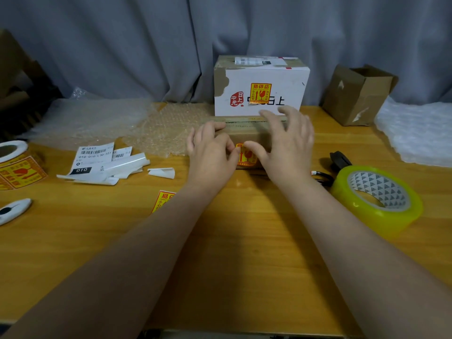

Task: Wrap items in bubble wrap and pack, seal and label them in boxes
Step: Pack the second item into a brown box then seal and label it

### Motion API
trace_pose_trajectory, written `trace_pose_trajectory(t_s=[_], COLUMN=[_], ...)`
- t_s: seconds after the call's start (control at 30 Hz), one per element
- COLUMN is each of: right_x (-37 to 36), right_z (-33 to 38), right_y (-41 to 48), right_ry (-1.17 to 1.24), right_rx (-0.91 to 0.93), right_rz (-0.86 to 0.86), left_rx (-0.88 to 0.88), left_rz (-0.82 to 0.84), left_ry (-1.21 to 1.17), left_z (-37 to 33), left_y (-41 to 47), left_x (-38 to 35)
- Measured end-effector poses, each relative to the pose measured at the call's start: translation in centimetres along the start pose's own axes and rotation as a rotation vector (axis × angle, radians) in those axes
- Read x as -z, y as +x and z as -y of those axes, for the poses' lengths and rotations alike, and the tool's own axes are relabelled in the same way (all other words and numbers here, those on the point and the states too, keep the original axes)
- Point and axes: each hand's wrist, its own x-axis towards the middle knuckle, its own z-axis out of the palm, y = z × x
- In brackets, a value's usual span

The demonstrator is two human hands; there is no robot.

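A small brown cardboard box (pixel 247 133) lies on the wooden table (pixel 220 253) in front of me. A yellow fragile sticker (pixel 245 156) sits on its near side. My left hand (pixel 210 152) holds the box's left end, fingers over the top edge and thumb at the sticker. My right hand (pixel 286 140) rests over the right end, fingers spread, thumb pressing the sticker. Behind stands a sealed white box (pixel 261 89) with its own fragile sticker and a shipping label on top.
A roll of yellow-tinted tape (pixel 378 196) lies at right, with a black object (pixel 338 160) behind it. An open brown box (pixel 358 94) is at back right. Bubble wrap (pixel 161 128), label backings (pixel 102 162), a sticker roll (pixel 17 165) and a loose sticker (pixel 162 200) lie left.
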Motion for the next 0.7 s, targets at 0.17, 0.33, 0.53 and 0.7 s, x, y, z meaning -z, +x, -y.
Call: trace_pose_trajectory(t_s=[0.17, 0.33, 0.53, 0.7], right_x=[-0.7, -1.3, -1.3, -1.4], right_z=[-1.6, -1.9, -2.3, -2.9], right_y=[0.7, 0.5, 0.7, 0.8], right_ry=[-0.039, -0.011, 0.002, 0.023], right_rx=[0.120, 0.133, 0.155, 0.182], right_rz=[0.151, 0.088, 0.079, 0.100], left_rx=[-0.025, -0.067, -0.182, -0.368], left_rz=[-0.004, -0.063, 0.025, 0.071], left_ry=[0.067, 0.106, 0.199, 0.233], left_z=[0.1, 0.7, 1.4, 3.2], left_y=[-0.1, 0.2, 1.7, 2.1], left_x=[-0.3, -0.3, 0.4, 1.3])
